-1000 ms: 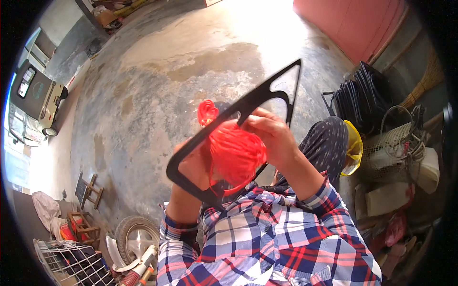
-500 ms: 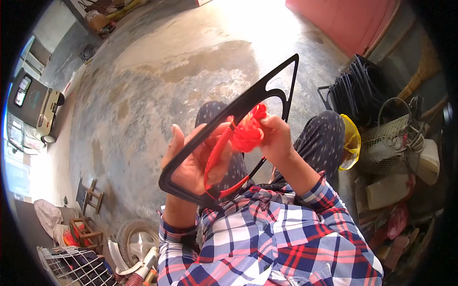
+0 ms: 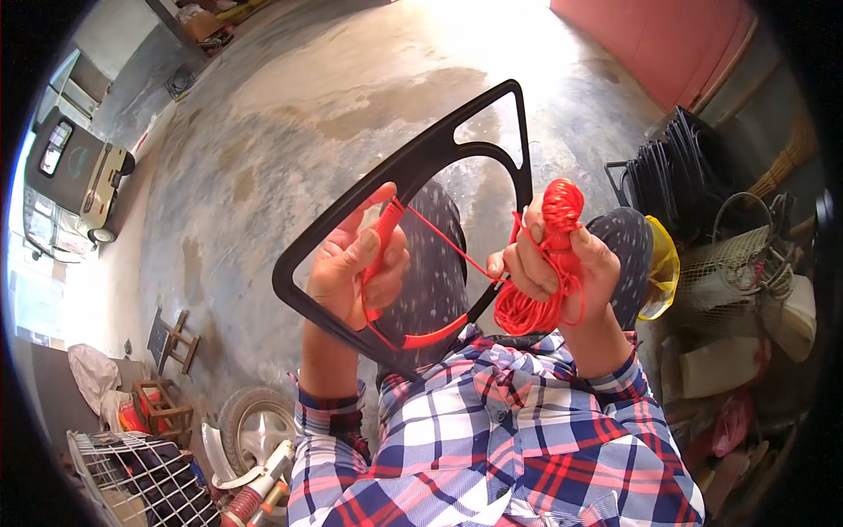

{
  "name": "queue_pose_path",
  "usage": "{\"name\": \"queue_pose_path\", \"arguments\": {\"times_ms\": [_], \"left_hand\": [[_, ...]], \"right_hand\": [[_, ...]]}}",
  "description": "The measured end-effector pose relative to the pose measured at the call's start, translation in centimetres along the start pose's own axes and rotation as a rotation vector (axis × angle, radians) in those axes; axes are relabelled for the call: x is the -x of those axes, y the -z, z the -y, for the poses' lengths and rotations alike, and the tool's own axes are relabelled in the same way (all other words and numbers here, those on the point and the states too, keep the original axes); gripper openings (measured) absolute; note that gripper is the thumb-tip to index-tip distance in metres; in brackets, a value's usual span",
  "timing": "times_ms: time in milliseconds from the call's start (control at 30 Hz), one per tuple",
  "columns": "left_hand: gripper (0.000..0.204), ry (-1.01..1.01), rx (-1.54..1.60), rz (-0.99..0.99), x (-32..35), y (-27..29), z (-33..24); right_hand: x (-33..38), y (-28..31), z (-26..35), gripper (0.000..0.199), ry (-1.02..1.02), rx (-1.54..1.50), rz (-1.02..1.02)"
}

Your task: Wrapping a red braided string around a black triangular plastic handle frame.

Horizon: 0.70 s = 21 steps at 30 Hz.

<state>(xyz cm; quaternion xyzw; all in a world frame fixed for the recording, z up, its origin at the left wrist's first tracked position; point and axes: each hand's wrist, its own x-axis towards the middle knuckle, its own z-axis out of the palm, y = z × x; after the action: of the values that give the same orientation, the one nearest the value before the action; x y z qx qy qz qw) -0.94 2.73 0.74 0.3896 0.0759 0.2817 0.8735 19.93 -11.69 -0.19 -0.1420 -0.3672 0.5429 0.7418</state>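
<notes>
Head view looks down over a plaid-sleeved lap onto a black frame [image 3: 413, 167] held in mid-air above the knees. It is a flat, rounded-triangular plastic frame with a large central opening and a small triangular cut-out at its far end. Its long axis runs on a diagonal, from the lower left near the person's left wrist up toward the upper right, and the narrower end with the small cut-out points away from the person, toward the far right of the floor.

The left hand [image 3: 356, 268] has its grip closed around the frame's lower left bar, thumb up along the bar, fingers also pressing a stretch of red cord [image 3: 439, 246] against it. The cord is wound along the bar there, loops below the hand, and crosses the opening as a taut line to the other hand. The right hand [image 3: 549, 259] has its grip closed on a bundle of red cord [image 3: 562, 206], held upright just beside the frame's right bar, with loose coils hanging under the fingers.

Below lies a bare concrete floor [image 3: 290, 114], stained and patchy, bright with daylight at the far end. A pink wall [image 3: 667, 39] stands at the upper right. A stack of similar black frames [image 3: 667, 180] leans near the right edge of the floor, beside wire baskets and clutter. At the lower left sit a small wheel [image 3: 255, 422], a wire crate [image 3: 140, 479] and a wooden stool [image 3: 171, 334]; a small vehicle [image 3: 75, 171] is parked at the left edge.
</notes>
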Motion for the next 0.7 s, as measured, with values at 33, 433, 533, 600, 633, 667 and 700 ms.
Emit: {"name": "queue_pose_path", "arguments": {"times_ms": [33,433,533,600,633,667,700], "left_hand": [[0.050,0.004,-0.007,0.001,-0.1,0.3,-0.1],[0.047,0.013,0.042,-0.049,-0.4,1.4,-0.1],[0.056,0.026,0.108,0.039,-0.2,1.8,0.1],[0.067,0.054,0.195,-0.022,-0.1,0.8,0.2],[0.072,0.068,0.239,-0.050,-0.2,0.1,0.3],[0.077,0.064,0.221,-0.107,-0.4,-0.6,0.5],[0.081,0.059,0.203,-0.163,-0.6,-1.3,0.8]], "right_hand": [[0.0,-0.1,-0.2,0.040,-0.016,-0.002,-0.014],[-0.8,1.1,-1.7,0.033,-0.255,-0.146,-0.483],[-0.8,-0.8,-0.9,0.050,-0.343,-0.018,-0.154],[-1.1,-2.5,-0.6,0.053,-0.345,0.151,-0.043],[-1.2,-3.3,-0.3,0.055,-0.346,0.238,0.013],[-1.9,-3.3,0.2,0.048,-0.345,0.463,0.081],[-2.2,-3.6,0.3,0.042,-0.281,0.669,0.047]]}}
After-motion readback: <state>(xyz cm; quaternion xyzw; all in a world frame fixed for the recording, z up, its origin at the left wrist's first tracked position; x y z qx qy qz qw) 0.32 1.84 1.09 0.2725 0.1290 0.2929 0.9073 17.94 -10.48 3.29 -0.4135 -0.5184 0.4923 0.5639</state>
